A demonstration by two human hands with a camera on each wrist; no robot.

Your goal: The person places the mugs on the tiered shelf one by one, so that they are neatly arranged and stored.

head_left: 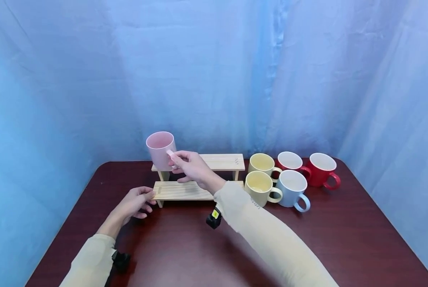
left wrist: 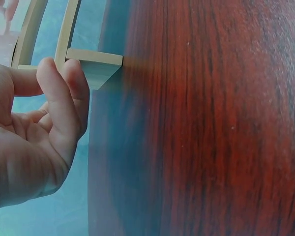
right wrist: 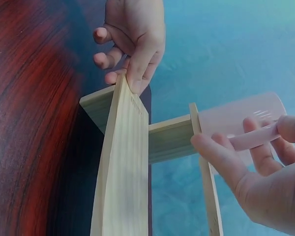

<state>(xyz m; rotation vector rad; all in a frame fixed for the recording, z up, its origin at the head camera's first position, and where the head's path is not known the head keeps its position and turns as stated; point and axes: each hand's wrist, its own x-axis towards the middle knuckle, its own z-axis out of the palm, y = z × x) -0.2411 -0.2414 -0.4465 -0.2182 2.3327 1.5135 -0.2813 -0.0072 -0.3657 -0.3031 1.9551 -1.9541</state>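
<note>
A pink mug stands upright at the left end of the upper tier of a two-tier wooden rack. My right hand grips its handle, with the thumb and fingers around it. In the right wrist view the mug's base is right at the upper board. My left hand pinches the left end of the lower board between thumb and fingers. Its other fingers are bent in the air below the board, as the left wrist view shows.
Right of the rack stand two yellow mugs, a light blue mug and two red mugs with white insides, handles to the right. The dark red-brown table ends at a blue curtain behind.
</note>
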